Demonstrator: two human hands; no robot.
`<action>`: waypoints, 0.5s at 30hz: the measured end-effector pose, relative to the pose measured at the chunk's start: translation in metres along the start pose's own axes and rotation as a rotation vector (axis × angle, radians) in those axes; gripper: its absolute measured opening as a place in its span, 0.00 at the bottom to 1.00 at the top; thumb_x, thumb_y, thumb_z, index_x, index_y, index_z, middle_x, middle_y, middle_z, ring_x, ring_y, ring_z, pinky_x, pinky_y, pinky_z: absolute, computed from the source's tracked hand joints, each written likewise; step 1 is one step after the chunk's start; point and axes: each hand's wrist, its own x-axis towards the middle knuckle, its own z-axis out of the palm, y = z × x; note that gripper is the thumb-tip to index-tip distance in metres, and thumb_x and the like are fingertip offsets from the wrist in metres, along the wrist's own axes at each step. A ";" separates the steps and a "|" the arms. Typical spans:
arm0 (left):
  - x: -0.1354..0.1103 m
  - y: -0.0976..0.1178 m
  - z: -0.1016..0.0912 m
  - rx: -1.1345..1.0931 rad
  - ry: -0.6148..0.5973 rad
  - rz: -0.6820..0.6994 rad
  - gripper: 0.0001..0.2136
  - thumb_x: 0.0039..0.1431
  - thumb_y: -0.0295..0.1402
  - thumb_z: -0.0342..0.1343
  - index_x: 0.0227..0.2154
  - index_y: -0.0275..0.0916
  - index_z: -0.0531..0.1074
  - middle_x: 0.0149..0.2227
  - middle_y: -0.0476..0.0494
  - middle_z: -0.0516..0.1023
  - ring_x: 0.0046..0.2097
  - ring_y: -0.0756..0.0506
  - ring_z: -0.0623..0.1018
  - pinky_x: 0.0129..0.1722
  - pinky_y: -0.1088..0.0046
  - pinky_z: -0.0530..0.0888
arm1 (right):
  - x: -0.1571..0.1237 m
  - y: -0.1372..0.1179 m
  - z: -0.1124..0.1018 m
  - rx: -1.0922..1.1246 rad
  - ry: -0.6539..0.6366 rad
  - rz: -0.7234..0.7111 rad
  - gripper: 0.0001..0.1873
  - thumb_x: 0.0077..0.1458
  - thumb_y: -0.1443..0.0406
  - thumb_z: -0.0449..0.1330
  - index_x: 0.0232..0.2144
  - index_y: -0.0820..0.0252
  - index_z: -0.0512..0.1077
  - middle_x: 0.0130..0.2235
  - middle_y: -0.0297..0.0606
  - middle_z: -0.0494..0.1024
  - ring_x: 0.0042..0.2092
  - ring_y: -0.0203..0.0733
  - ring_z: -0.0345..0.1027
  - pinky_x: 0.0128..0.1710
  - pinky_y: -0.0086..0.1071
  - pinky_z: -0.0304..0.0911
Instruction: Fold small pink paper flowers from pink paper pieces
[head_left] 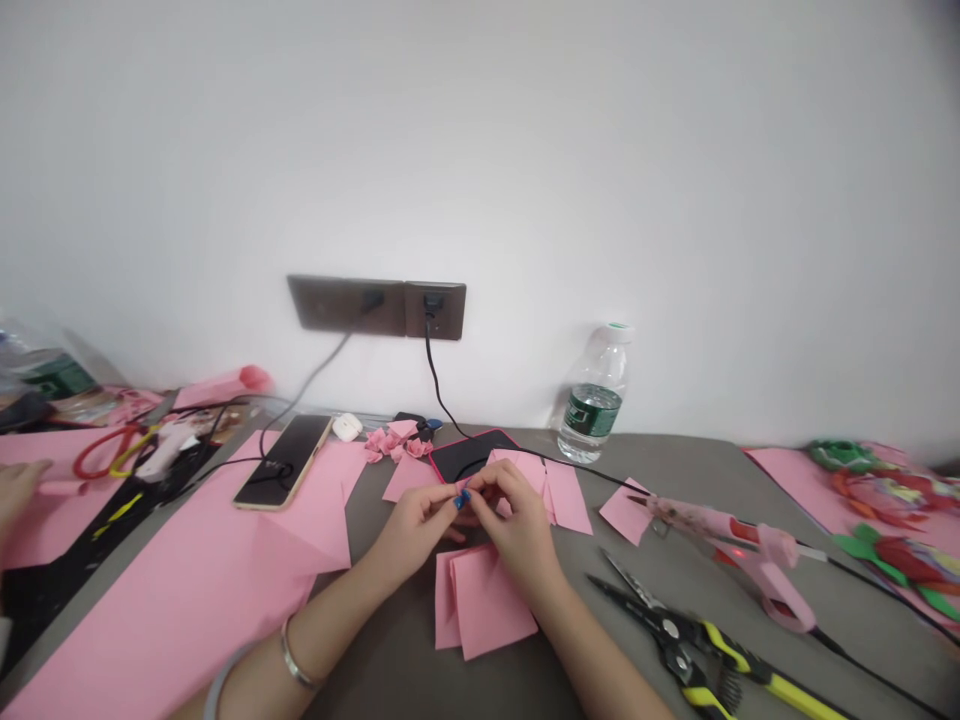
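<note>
My left hand [420,525] and my right hand [517,520] meet over the grey table, fingertips pinched together. A small shiny blue spot [463,498] shows where the thumbs meet; whether it is a small object or painted nails I cannot tell. Whatever sits between the fingers is mostly hidden. Just below the hands lie folded square sheets of pink paper [495,610]. More pink paper pieces [566,495] lie behind my right hand, partly over a dark red-edged pad [472,455].
Right of my hands are a pink glue gun [739,540] with a lit red light and yellow-black pliers [675,630]. A water bottle [592,400] stands by the wall. To the left lie a phone [285,462], large pink paper [202,610] and red-handled scissors [109,455]. Another person's hand [19,500] is at far left.
</note>
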 end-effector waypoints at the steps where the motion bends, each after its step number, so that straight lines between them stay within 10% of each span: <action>1: 0.000 0.000 0.000 -0.008 0.004 0.000 0.22 0.55 0.49 0.60 0.44 0.37 0.80 0.38 0.38 0.83 0.38 0.43 0.83 0.34 0.72 0.79 | 0.000 -0.001 0.000 -0.001 -0.003 -0.020 0.07 0.55 0.73 0.58 0.29 0.57 0.71 0.32 0.36 0.71 0.33 0.40 0.66 0.31 0.31 0.62; 15: 0.001 0.001 0.000 -0.135 0.066 -0.032 0.22 0.49 0.49 0.64 0.38 0.34 0.81 0.37 0.38 0.82 0.38 0.42 0.82 0.33 0.73 0.79 | -0.001 0.000 -0.002 -0.067 0.016 -0.181 0.09 0.57 0.74 0.60 0.32 0.55 0.75 0.37 0.39 0.73 0.38 0.41 0.71 0.37 0.35 0.68</action>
